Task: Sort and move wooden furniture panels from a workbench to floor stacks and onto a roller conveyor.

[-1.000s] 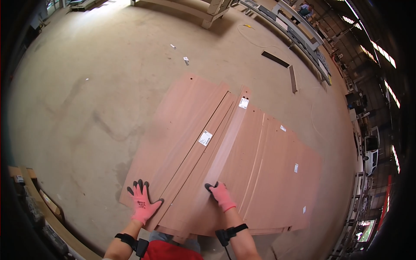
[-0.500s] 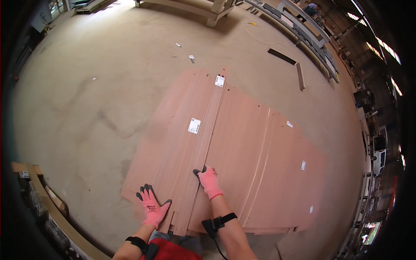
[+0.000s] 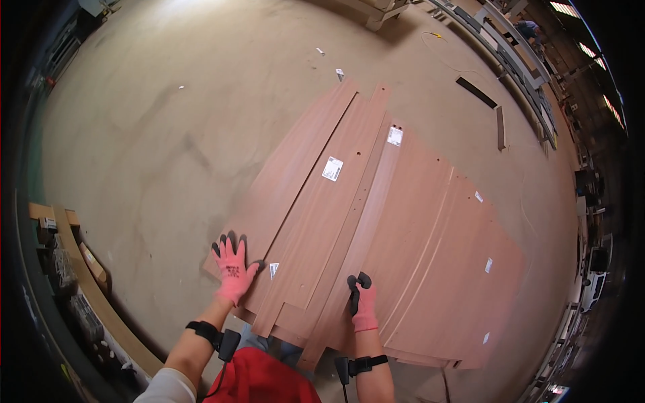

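Reddish-brown wooden boards lie overlapped on the floor before me. My left hand (image 3: 233,270), in a pink glove with dark fingertips, is spread flat on the leftmost board (image 3: 295,154). Beside it lies a wide board (image 3: 312,221) with a white label (image 3: 332,168), a dark gap between the two. My right hand (image 3: 363,303), gloved alike, has its fingers curled at the right edge of a narrow board (image 3: 377,208), which bears a label at its far end. Its fingertips are partly hidden. A broad panel (image 3: 437,269) with small labels lies to the right.
Two dark strips (image 3: 477,93) lie on the floor (image 3: 161,148) at the far right, near a thin cable (image 3: 457,67). Behind them is a long rack of panels (image 3: 504,47) with a person (image 3: 527,29) beside it. A wooden beam (image 3: 87,269) edges the near left.
The narrow board has shifted right with my right hand, away from the boards on its left. A dark gap now shows between the left boards. My view has turned slightly.
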### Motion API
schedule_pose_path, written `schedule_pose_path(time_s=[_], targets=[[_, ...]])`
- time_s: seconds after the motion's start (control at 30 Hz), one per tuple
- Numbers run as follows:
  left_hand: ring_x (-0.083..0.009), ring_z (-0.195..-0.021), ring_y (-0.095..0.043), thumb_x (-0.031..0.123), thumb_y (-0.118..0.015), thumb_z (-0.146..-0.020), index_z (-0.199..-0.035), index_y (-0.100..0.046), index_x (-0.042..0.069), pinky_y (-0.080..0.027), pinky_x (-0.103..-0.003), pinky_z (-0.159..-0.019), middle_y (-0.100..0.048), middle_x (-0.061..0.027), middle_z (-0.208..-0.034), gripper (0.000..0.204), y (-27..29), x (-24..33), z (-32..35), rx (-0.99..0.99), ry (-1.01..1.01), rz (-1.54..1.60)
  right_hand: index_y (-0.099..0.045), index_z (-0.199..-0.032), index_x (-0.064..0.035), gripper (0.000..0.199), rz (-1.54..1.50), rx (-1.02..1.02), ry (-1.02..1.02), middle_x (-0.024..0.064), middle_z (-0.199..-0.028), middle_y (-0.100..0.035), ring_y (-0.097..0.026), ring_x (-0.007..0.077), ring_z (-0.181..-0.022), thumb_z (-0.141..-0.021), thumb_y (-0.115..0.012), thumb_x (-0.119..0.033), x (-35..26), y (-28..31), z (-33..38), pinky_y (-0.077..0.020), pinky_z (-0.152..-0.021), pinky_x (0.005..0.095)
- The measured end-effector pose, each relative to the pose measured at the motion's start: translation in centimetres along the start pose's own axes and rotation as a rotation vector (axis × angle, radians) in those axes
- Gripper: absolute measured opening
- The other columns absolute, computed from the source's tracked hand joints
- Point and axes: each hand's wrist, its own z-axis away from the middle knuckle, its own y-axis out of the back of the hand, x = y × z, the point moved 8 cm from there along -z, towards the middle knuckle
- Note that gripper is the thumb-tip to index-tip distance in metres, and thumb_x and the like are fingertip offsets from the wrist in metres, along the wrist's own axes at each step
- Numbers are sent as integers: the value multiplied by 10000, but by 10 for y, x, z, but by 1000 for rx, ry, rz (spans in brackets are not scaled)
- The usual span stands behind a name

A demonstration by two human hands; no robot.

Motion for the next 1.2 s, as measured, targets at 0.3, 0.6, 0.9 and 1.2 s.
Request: schedule_pose_path(time_s=[0.3,0.6,0.9,1.2], targets=[[-501,-1342,-195,444,-700,-737,-1365,-351,-60,-94,-595,-1113,-241,-337,-1434,878,32,-27,18,69,-64,224,-466,-1281,41,595,928,117,427,261,-1301,-477,-435,387,-1224,-769,-709,-140,-101,-69,26,-347,-1038,415],[-410,-1173,-399,517,-717,-692,-1324,-461,134,-208,-654,-1019,-417,-234,-1229,782,-22,-16,153,-399,-244,-159,-407,-1373,-29,692,1606,-460,555,199,-1380,-410,-361,385,-1295,-837,-591,-426,-6,-145,124,-176,-1095,590],[-493,-1204,-351,358,-767,-657,-1304,-482,133,-159,-665,-1066,-370,-276,-1264,742,-6,-36,121,-160,-291,-70,-417,-1359,-23,700,1529,-604,538,205,-1356,-419,-375,397,-1273,-817,-626,-414,29,-165,186,-194,-1081,598],[-388,-1348,-305,193,-590,-861,-1423,-334,36,-277,-444,-1099,-313,-235,-1459,637,26,-108,63,91,201,613,-99,-1445,99,780,1081,17,262,362,-1482,-97,-86,484,-1391,-893,-543,-226,-19,-69,71,-75,-1151,527]])
